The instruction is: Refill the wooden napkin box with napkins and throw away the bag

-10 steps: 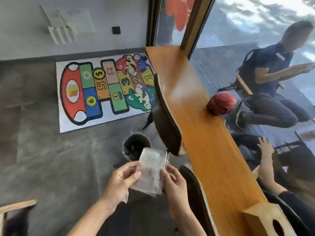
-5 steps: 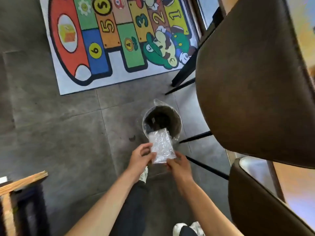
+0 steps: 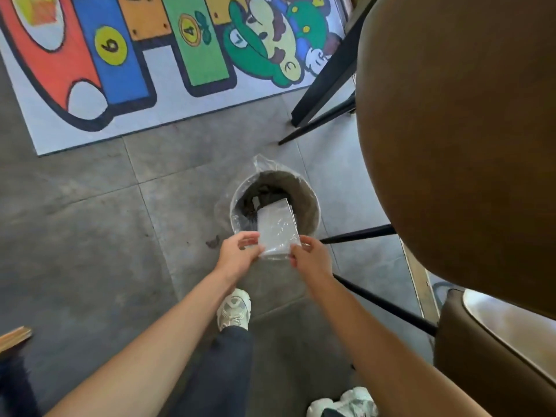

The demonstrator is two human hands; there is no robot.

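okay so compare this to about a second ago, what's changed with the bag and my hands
The view has tipped from the counter down to the floor. Both hands have carried the clear plastic bag forward until its far end hangs over the lined trash bin. The left hand and right hand still pinch its near corners; nothing was let go. The bin, play mat and brown chair have stayed put.

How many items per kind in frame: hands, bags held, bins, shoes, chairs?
Hands: 2 (left hand, right hand)
Plastic bag: 1
Trash bin: 1
Shoes: 2 (shoe, second shoe)
Chairs: 2 (chair, second chair)
Total: 8
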